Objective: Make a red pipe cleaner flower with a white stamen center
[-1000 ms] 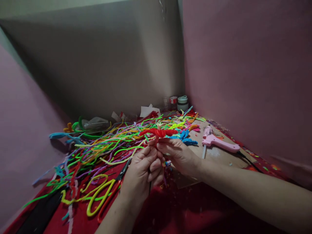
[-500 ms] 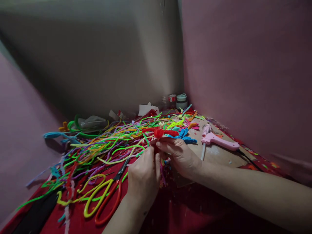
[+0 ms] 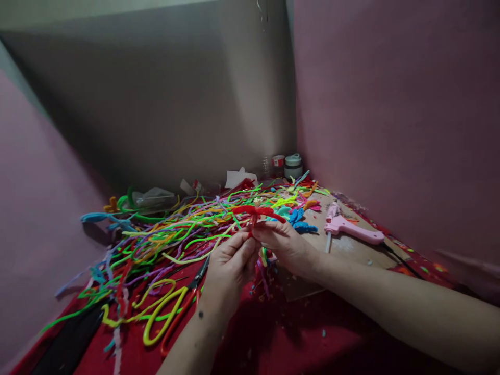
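A piece made of red pipe cleaners (image 3: 255, 211) stands up between my hands, its loops spread out to both sides at the top. Its lower part is pinched by the fingertips of my left hand (image 3: 234, 258). From the right, my right hand (image 3: 287, 245) grips the same red piece just under the loops, thumb and fingers closed. The fingertips of the two hands meet, so the lower end of the piece is hidden. Below and left of my left hand lie scissors (image 3: 166, 310) with yellow and red handles, partly covered by my wrist.
A heap of loose colourful pipe cleaners (image 3: 164, 239) spreads over the red cloth (image 3: 281, 338). On a brown board (image 3: 355, 255) at right lies a pink glue gun (image 3: 351, 229) with a black cord. Blue bent pieces (image 3: 300, 221), a lidded jar (image 3: 292, 165) and white paper (image 3: 240, 178) are farther back.
The red piece has turned, and its loops now show edge-on as a thin bow. My left hand has rolled so its thumb faces up. The view has shifted slightly.
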Available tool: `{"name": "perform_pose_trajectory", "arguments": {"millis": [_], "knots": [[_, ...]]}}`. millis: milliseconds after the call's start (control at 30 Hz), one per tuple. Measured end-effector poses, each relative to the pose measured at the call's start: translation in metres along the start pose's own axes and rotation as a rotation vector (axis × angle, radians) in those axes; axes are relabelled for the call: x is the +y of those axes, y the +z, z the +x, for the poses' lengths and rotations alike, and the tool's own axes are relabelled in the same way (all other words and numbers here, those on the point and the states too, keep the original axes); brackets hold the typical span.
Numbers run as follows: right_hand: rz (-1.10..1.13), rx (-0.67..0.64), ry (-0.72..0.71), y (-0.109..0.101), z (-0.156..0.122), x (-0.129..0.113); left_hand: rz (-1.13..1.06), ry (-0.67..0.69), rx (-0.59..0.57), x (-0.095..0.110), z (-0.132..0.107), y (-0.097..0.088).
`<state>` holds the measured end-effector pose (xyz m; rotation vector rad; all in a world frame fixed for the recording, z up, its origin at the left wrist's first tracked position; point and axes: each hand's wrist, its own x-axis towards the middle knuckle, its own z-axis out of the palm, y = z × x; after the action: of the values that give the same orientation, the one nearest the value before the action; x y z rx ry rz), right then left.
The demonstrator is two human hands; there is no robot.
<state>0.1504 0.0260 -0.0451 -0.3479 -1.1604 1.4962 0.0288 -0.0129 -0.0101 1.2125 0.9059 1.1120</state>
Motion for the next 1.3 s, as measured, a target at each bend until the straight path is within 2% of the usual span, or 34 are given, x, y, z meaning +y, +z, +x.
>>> {"name": "perform_pose_trajectory", "arguments": {"millis": [67, 233, 333, 433, 533, 633, 767, 833, 967, 1100, 1300], "knots": [[0.051, -0.025, 0.060, 0.003, 0.005, -0.002, -0.098, -0.049, -0.067, 0.003, 0.003, -0.005], [0.149, -0.009, 0.193, 0.013, 0.026, -0.009, -0.251, -0.105, -0.146, 0.014, 0.018, -0.023], [0.212, 0.000, 0.158, 0.015, 0.035, -0.008, -0.282, -0.098, -0.205, 0.016, 0.026, -0.031], [0.218, 0.063, 0.138, 0.013, 0.037, -0.003, -0.262, -0.092, -0.226, 0.011, 0.031, -0.033], [0.172, 0.133, 0.172, 0.010, 0.034, 0.002, -0.148, -0.061, -0.180, 0.003, 0.031, -0.030], [0.142, 0.173, 0.195, 0.009, 0.031, 0.004, 0.082, 0.010, -0.054, -0.005, 0.030, -0.028], [0.107, 0.236, 0.145, 0.013, 0.026, 0.006, 0.504, 0.275, 0.118, -0.015, 0.027, -0.030], [0.092, 0.245, 0.115, 0.015, 0.024, 0.007, 0.639, 0.383, 0.127, -0.018, 0.025, -0.032], [0.061, 0.231, 0.093, 0.015, 0.018, 0.009, 0.729, 0.466, 0.122, -0.021, 0.022, -0.034], [0.048, 0.219, 0.079, 0.014, 0.014, 0.009, 0.624, 0.426, 0.131, -0.023, 0.022, -0.030], [-0.006, 0.123, 0.095, 0.013, 0.012, 0.012, 0.116, 0.132, 0.083, -0.013, 0.021, -0.022]]}}
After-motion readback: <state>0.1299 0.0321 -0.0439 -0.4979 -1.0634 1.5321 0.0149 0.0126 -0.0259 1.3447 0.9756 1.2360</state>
